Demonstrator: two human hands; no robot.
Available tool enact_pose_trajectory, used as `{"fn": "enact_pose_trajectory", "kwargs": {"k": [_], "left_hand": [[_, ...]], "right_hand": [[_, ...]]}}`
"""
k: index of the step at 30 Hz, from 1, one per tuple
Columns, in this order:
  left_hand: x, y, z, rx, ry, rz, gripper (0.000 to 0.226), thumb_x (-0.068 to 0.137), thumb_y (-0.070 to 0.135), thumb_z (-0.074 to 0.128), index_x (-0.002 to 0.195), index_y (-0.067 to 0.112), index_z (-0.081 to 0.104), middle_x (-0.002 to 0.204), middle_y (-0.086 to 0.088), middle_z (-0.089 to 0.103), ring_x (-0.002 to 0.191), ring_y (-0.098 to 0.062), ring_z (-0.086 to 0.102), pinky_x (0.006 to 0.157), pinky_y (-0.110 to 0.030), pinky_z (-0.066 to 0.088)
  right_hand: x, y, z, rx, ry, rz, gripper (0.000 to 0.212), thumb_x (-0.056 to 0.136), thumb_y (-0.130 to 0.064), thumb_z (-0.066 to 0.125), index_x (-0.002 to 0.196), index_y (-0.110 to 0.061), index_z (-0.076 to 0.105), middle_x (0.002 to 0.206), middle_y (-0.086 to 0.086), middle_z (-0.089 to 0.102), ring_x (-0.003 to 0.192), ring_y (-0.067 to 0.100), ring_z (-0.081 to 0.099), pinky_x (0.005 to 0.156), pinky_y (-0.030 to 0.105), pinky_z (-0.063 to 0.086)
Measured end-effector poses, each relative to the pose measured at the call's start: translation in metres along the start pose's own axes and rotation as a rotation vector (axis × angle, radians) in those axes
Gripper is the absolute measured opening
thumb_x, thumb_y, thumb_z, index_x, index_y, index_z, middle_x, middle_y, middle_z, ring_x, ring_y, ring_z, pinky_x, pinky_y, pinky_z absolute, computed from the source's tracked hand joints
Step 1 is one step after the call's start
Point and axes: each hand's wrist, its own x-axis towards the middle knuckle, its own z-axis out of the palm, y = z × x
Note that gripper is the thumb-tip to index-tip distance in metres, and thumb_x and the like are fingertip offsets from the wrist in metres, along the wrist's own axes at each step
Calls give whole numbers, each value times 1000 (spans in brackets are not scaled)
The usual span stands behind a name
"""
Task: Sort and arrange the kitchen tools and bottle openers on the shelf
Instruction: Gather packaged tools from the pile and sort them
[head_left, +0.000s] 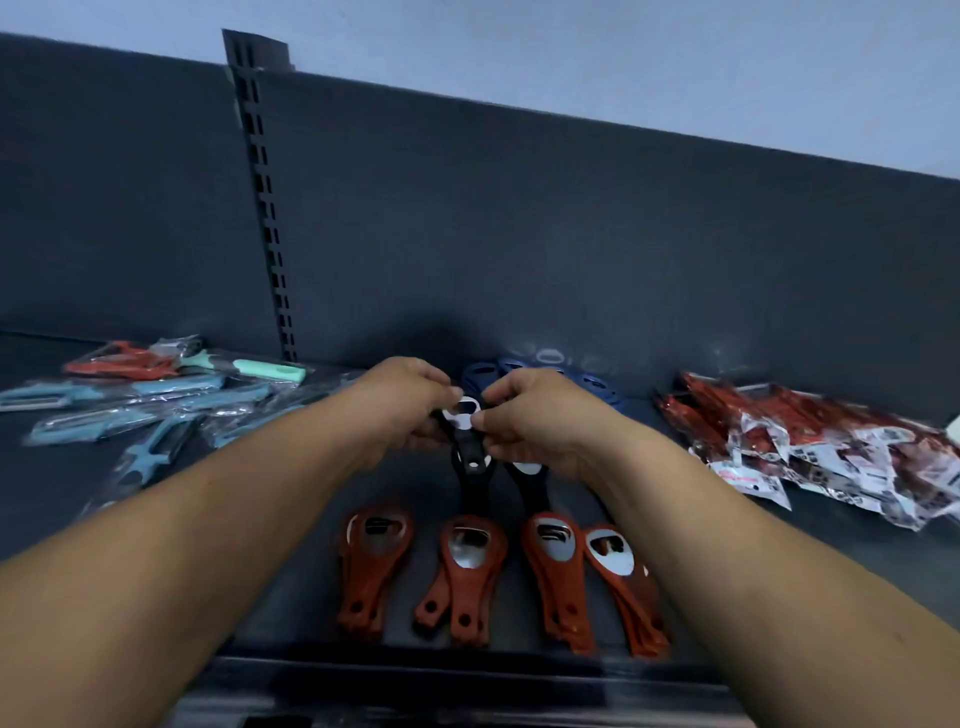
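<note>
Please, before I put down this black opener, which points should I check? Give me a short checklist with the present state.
1. Grip: left hand and right hand both pinch the black opener at its metal end: ok.
2. Free place among the black openers on the shelf: hidden by the hands, cannot tell.
3. Red openers in a front row, metal ends to the back: ok.
4. Blue openers grouped at the back: ok.
5. Peelers at left lie jumbled: not ok.
6. Red packets at right lie heaped: not ok.
</note>
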Motion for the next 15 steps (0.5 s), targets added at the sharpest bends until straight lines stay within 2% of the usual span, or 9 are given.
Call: {"fn": "enact_pose_trajectory", "kwargs": {"k": [2,4,6,8,11,13,15], "left_hand": [[4,-5,-8,-10,49,5,21,87,0,62,106,10,61,94,-12,66,70,-19,60,62,-32,53],[8,-9,-16,59,92,14,21,85,-3,64,101,11,61,90,-10,64,67,-19,59,59,-31,53],[14,-15,-21,122,99,-15,19,84,-1,66,95,13,61,88,-9,63,65,-17,58,53,-27,50],[20,-24,-22,191,84,-35,19,84,-1,66,93,15,62,91,-10,63,68,-18,57,54,-27,49],[32,-35,-20,374,82,-1,27,81,6,71,106,15,65,102,-8,67,84,-21,64,69,-29,53],[34,-37,-18,588,100,62,37,78,17,76,113,19,65,113,-3,66,99,-20,62,84,-28,50],[31,-38,-17,736,129,135,47,77,27,76,121,20,62,121,-2,62,108,-20,59,91,-30,48]], "right_hand": [[4,-4,8,-18,-36,-10,25,87,-3,64,110,-8,55,84,11,63,66,17,63,60,23,58],[6,-3,6,-75,-26,-48,23,89,-4,62,111,-9,55,89,13,65,71,21,66,64,26,58],[6,4,-5,-293,49,-143,20,89,-5,59,108,-11,57,89,9,64,76,22,66,67,32,58],[5,12,-16,-628,101,-223,23,89,-9,60,111,-16,62,100,3,67,92,20,66,84,36,55],[2,23,-21,-932,55,-301,33,90,-18,60,123,-23,60,122,-2,59,115,17,54,98,31,44],[1,28,-17,-1052,20,-357,35,92,-25,58,128,-25,57,125,0,52,121,20,44,102,35,39],[2,32,-10,-1125,21,-372,39,93,-34,55,132,-29,53,127,0,48,124,22,36,104,40,36]]}}
